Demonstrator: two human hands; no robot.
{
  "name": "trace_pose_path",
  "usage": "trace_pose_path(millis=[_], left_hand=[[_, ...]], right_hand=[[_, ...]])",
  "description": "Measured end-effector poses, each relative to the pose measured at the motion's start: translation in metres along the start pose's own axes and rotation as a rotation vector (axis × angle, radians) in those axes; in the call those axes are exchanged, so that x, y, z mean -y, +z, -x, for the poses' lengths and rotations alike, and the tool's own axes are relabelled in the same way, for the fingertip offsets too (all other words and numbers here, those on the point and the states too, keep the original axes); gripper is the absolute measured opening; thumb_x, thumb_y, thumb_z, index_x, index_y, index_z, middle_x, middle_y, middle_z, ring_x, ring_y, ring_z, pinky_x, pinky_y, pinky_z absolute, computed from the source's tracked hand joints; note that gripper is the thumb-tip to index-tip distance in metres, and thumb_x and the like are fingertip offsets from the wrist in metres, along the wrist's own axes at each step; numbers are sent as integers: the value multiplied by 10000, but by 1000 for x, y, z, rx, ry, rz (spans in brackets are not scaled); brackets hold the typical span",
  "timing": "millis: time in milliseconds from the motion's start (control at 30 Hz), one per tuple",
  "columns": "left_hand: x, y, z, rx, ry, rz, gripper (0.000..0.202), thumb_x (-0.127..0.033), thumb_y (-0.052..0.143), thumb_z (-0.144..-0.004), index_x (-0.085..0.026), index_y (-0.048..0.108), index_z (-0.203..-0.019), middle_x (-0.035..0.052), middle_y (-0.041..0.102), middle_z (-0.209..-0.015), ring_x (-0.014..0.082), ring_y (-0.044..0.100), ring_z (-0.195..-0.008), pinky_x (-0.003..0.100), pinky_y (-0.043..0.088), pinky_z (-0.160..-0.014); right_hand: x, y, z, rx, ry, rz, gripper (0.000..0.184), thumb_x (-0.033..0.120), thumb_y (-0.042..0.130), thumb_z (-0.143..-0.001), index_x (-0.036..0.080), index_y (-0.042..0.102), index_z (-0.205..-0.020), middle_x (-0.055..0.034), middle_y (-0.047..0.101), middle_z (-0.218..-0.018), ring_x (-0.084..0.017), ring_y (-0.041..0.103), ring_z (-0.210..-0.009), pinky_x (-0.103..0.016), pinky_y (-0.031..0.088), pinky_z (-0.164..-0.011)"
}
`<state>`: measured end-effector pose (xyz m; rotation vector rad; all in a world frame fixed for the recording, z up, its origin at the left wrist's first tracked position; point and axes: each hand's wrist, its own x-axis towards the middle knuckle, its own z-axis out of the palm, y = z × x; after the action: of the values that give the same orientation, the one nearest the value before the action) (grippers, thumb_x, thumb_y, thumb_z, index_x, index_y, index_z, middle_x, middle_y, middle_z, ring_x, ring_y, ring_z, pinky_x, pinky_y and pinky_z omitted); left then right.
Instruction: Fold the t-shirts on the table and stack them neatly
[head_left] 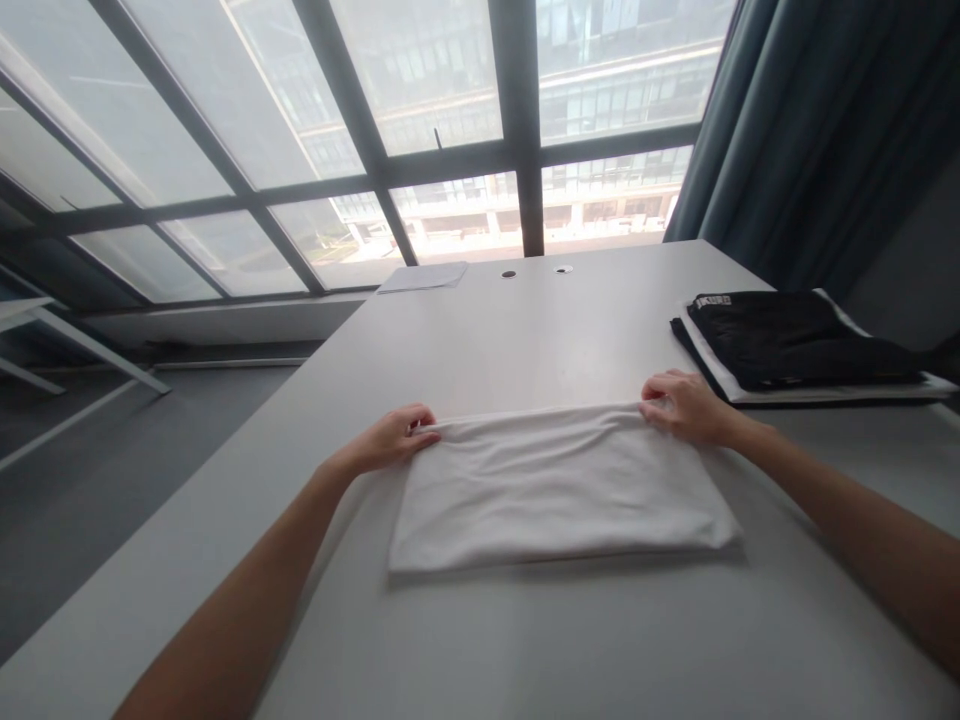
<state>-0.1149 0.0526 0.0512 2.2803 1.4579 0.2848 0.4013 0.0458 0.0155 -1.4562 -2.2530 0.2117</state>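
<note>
A white folded cloth [555, 490], which looks like a folded shirt, lies flat on the white table in front of me. Its far edge runs between my hands, and light wrinkles cross its upper half. At the far left corner, my left hand [394, 437] pinches the fabric between thumb and fingers. My right hand [686, 407] grips the far right corner the same way, fingers curled over the edge. The near edge of the cloth rests on the tabletop, untouched.
To the right, a stack of folded black and white garments [795, 345] sits on the table [510, 340]. Sheets of paper [424, 277] lie at the far left corner, near two round cable holes. Beyond are large windows [442, 90] and a dark blue curtain [795, 130].
</note>
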Motion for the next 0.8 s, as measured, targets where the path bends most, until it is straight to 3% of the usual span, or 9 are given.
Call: trace_pose_path(millis=[100, 200, 300, 433, 633, 800], left_hand=[[1, -4, 1, 10, -4, 74, 399, -603, 571, -885, -212, 649, -878, -4, 596, -727, 168, 527, -686, 254, 417, -649], [2, -2, -2, -42, -26, 113, 385, -588, 570, -886, -209, 640, -891, -20, 573, -670, 160, 509, -643, 248, 393, -609], [4, 6, -7, -129, -81, 85, 388, -584, 581, -854, -204, 639, -897, -24, 576, -662, 166, 509, -642, 257, 387, -613], [6, 11, -12, -148, -115, 69, 407, -587, 588, -839, -197, 653, -932, -26, 586, -659, 171, 515, -643, 263, 388, -619], [4, 14, -10, -220, -98, 124, 379, -575, 569, -876, -206, 623, -947, -38, 578, -675, 161, 524, -649, 253, 404, -636], [0, 26, -15, -303, -127, 36, 324, -528, 561, -871, -210, 618, -900, 7, 661, -777, 197, 598, -731, 286, 438, -710]], right_hand=[[-2, -4, 2, -22, -17, -141, 145, 352, 597, -855, 228, 601, -780, -39, 667, -757, -218, 600, -770, -329, 442, -751], [-5, -2, 3, -63, 66, -258, 199, 417, 571, -910, 224, 606, -878, -35, 677, -783, -202, 604, -734, -307, 455, -694], [-6, 4, 1, -68, 124, -239, 211, 430, 596, -900, 222, 629, -894, -32, 690, -774, -208, 623, -729, -310, 457, -691], [-7, 9, -1, -38, 123, -231, 219, 428, 612, -889, 219, 672, -914, -36, 710, -790, -212, 642, -731, -315, 465, -704], [-9, 11, 3, -104, 138, -234, 283, 468, 585, -918, 206, 691, -934, -30, 703, -757, -182, 582, -616, -305, 448, -631], [-9, 16, 5, -92, 147, -160, 229, 428, 598, -913, 224, 700, -930, -36, 725, -777, -210, 639, -700, -314, 456, -688]])
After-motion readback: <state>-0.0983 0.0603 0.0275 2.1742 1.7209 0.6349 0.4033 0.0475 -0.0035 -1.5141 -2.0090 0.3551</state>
